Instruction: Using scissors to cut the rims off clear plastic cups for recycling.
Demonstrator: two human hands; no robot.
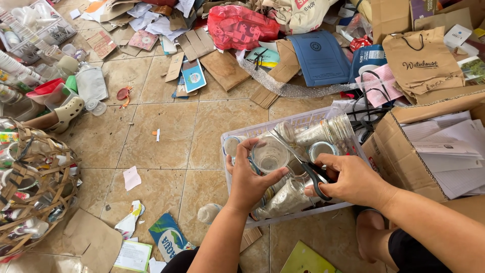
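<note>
**Plastic cup held over a white basket, scissors at its side**

Plastic cup, clear and empty, sits upright in the left hand, just above a white slatted basket. One cup is held; several more clear cups, too jumbled to count, lie stacked on their sides inside the basket.

The floor is tan tile, strewn with flattened cardboard, paper scraps and wrappers. One open cardboard box of paper sheets stands just beside the basket on the right. One woven basket full of packaging sits at the left edge. One red plastic bag and one brown paper bag lie in the heap at the far side.

The left hand's grip is curled around the cup's wall, fingers and thumb touching it. The right hand is closed through the black handles of one pair of scissors, whose blades are parted and point toward the cup's rim.
</note>
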